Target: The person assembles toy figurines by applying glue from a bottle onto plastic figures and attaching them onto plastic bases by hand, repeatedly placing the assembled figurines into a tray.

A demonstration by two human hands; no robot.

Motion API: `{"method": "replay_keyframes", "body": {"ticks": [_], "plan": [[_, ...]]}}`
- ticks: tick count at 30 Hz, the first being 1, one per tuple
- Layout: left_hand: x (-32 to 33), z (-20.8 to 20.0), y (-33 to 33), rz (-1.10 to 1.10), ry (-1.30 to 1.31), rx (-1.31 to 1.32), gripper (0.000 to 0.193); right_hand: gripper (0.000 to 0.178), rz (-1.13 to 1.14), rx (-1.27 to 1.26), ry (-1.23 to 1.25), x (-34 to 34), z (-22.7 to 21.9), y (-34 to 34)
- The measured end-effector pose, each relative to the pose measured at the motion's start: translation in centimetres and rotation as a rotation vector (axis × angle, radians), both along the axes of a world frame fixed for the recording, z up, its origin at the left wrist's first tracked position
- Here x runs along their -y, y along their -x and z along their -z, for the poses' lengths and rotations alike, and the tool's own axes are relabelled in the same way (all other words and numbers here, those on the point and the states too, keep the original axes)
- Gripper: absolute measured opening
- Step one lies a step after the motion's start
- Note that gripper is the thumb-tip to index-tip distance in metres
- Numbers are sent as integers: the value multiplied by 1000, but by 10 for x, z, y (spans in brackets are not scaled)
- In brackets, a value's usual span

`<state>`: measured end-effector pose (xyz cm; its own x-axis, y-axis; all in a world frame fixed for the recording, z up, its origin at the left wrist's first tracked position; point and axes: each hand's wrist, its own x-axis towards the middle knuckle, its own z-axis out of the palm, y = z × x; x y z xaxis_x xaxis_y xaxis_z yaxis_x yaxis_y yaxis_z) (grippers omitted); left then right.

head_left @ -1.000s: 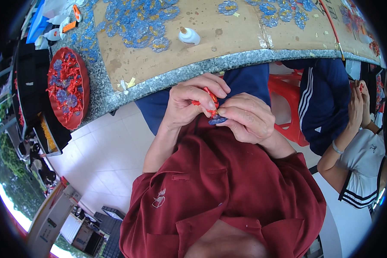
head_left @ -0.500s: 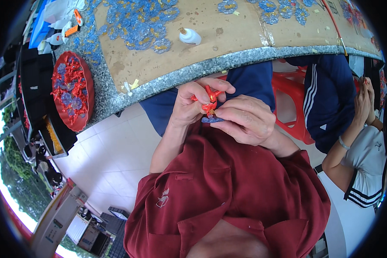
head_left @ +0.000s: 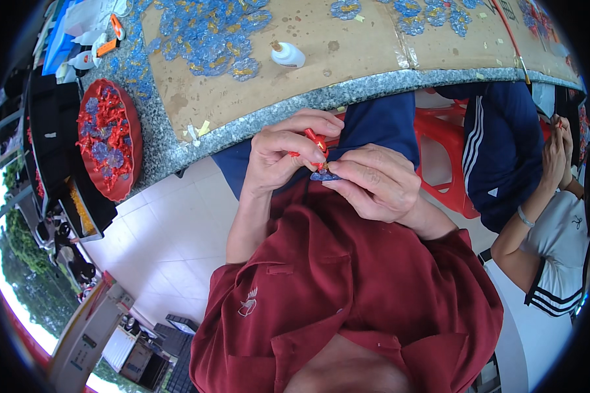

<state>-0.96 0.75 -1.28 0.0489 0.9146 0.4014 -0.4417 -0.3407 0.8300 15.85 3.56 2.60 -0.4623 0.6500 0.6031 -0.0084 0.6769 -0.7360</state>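
Gripping red figurine [head_left: 318,139] between left fingers [head_left: 300,145]; pinching translucent blue base [head_left: 319,177] at its right end with right fingers [head_left: 360,174]. Held above the lap [head_left: 379,122], just short of the desk [head_left: 321,97] edge. Tilted along long axis, pointing up and slightly left toward the desk, lower end at base. Farther out on desk: white bottle [head_left: 291,56], blue pieces [head_left: 206,39], red dish [head_left: 136,141].

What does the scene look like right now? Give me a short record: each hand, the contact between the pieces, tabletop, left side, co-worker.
Left hand: pinches a small red figure
Right hand: pinches a translucent blue piece
Contact: figure and blue piece meet at the fingertips; whether joined, cannot tell
Tabletop: brown cardboard under blue discs and a white bottle
Left side: red bowl holding red and violet-blue pieces
Co-worker: hands raised at far right
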Motion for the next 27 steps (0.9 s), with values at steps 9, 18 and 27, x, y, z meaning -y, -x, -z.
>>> {"method": "replay_keyframes", "body": {"ticks": [9,18,27], "plan": [[2,-2,-7,-41,-2,-25,13,29,-17,-7,40,0,1,0],[1,1,-7,-38,-3,22,13,27,-17,-1,55,0,-3,2],[4,15,-8,8,27,135,6,25,-17,30,61,1,-9,6]]}}
